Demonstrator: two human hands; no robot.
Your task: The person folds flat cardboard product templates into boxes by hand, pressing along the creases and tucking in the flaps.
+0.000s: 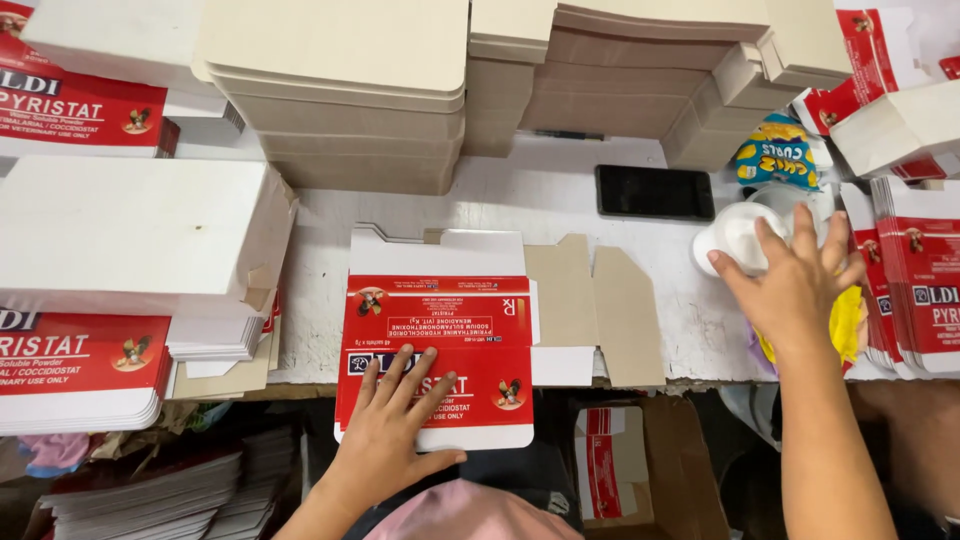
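Head view | left hand (392,415) lying open, flat on the red carton (437,358) at 6 o'clock on the table (560,200), carton's long axis running 9-to-3 | right hand (797,283) at 3 o'clock, fingers spreading over a white cup (735,235) | left hand being nearer the carton

We see a flat carton (437,358) in red with white flaps and white print, plus a small bird emblem, under our left hand (392,430). Our right hand (800,285) rests on a white tub (735,238). Beside it lie a black phone (654,192), a blue-and-yellow snack bag (776,152) and a yellow cloth (846,322). The table (540,195) is white; the stacked boards (345,95) are beige.
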